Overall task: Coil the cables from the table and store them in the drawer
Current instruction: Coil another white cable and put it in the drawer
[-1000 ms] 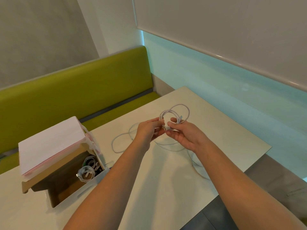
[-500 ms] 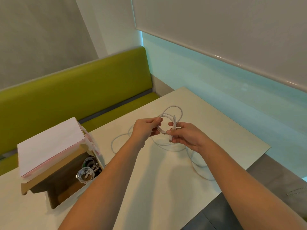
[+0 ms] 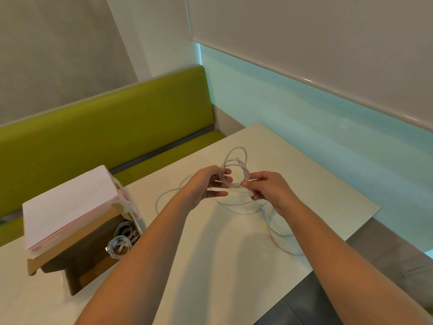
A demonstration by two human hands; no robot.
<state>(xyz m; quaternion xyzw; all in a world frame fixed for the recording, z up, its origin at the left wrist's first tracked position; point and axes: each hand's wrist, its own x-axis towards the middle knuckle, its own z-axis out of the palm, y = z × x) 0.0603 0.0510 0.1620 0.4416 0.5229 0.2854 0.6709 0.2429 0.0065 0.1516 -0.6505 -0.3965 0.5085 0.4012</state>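
A white cable (image 3: 236,164) is partly wound into a small coil held above the table (image 3: 316,184). My left hand (image 3: 207,184) grips the coil's left side. My right hand (image 3: 268,188) pinches the coil's lower right side, with a plug end showing below its fingers. The rest of the cable (image 3: 276,233) trails loose on the table in loops under and beside both hands. At the left stands a small wooden drawer unit with its drawer (image 3: 93,261) pulled open; coiled white cables (image 3: 120,246) lie inside it.
A white and pink pad (image 3: 68,205) lies on top of the drawer unit. A green bench (image 3: 105,134) runs behind the table. The table's right edge (image 3: 360,227) drops to a dark floor.
The coil has been turned and gained a loop. My hands have drawn slightly apart, and my right hand has shifted to the coil's lower right side.
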